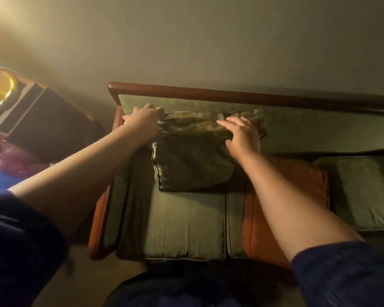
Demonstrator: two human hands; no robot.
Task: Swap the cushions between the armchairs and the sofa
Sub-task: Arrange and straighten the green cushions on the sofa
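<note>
- While my left hand (142, 121) pinches the left top corner of the green cushion (195, 165), it leans against the sofa (231, 94) backrest at the far left.
- My right hand (242, 136) lies open-fingered over its right top edge.
- I judge level, two-handed seating best, clear of the orange cushion (286, 207) just right.

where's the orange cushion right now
The orange cushion lies flat on the sofa seat, right of centre in the head view, under the right forearm, between two green seat pads.
</note>
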